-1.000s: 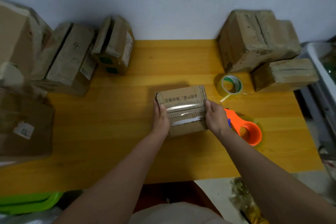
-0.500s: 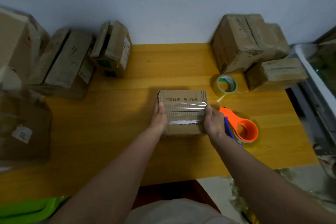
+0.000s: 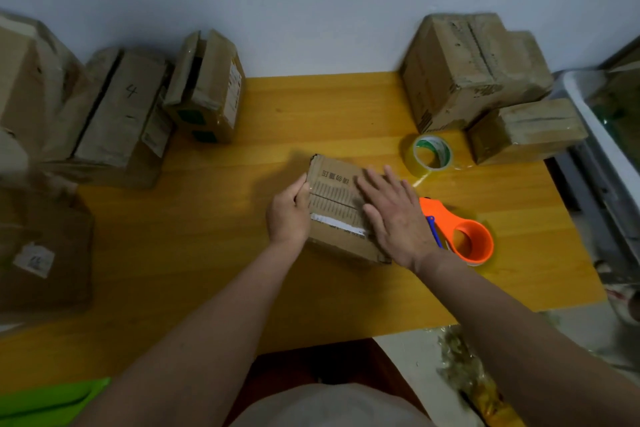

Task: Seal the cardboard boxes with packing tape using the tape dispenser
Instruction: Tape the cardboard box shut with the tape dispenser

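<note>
A small cardboard box (image 3: 334, 204) with printed text and clear tape across its top lies in the middle of the yellow table (image 3: 214, 239). My left hand (image 3: 289, 215) grips its left side, thumb on the top edge. My right hand (image 3: 393, 215) lies flat on the box's right half, fingers straight and spread. The orange tape dispenser (image 3: 460, 236) lies on the table just right of my right hand, untouched. A loose roll of clear tape (image 3: 431, 156) sits behind it.
Several worn cardboard boxes (image 3: 117, 118) crowd the table's left side and back left. Two more boxes (image 3: 474, 73) stand at the back right. A white bin (image 3: 595, 121) is off the right edge. A green object (image 3: 45, 402) lies at the lower left.
My right hand left the box's right side and now lies flat on its top. The box has turned slightly clockwise. My left hand keeps its hold on the left side.
</note>
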### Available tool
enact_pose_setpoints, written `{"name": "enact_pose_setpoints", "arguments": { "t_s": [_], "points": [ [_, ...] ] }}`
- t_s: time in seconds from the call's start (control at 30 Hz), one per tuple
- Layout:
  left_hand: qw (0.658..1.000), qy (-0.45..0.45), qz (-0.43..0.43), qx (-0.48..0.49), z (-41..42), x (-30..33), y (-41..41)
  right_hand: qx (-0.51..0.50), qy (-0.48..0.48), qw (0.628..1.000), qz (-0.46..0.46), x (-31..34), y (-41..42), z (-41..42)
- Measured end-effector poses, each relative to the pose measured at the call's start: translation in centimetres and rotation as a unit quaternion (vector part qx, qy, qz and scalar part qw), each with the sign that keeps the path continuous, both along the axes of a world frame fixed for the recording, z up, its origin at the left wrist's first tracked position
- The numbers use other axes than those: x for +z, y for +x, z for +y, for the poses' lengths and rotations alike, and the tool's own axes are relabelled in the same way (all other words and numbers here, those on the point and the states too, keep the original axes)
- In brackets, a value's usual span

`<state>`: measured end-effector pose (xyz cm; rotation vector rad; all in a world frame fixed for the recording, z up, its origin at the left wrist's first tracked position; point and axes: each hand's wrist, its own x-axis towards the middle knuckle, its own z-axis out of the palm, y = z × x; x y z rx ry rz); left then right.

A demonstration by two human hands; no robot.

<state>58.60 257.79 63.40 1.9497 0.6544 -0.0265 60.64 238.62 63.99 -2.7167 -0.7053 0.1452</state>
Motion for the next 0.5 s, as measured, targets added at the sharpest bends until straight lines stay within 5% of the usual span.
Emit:
{"name": "enact_pose_setpoints", "arguments": {
  "t_s": [0.1,0.23,0.37,0.5],
  "points": [
    [0.995,-0.018,0.039,-0.093,2.1,0.5,2.6,-0.142,0.121,0.977,0.104,-0.1,0.2,-0.6],
    [0.982,0.108,0.047,-0.148,2.9,1.2,5.7,-0.144,0.136,0.968,0.157,0.8,-1.6,1.0],
    [0.994,0.079,-0.018,-0.068,3.0,0.8,4.9,0.007,0.009,1.0,0.02,1.4,-2.5,2.1],
    [0.999,0.022,-0.014,-0.039,3.4,0.3,4.2,0.075,-0.095,0.993,0.001,1.3,-1.6,3.4]
  ]
}}
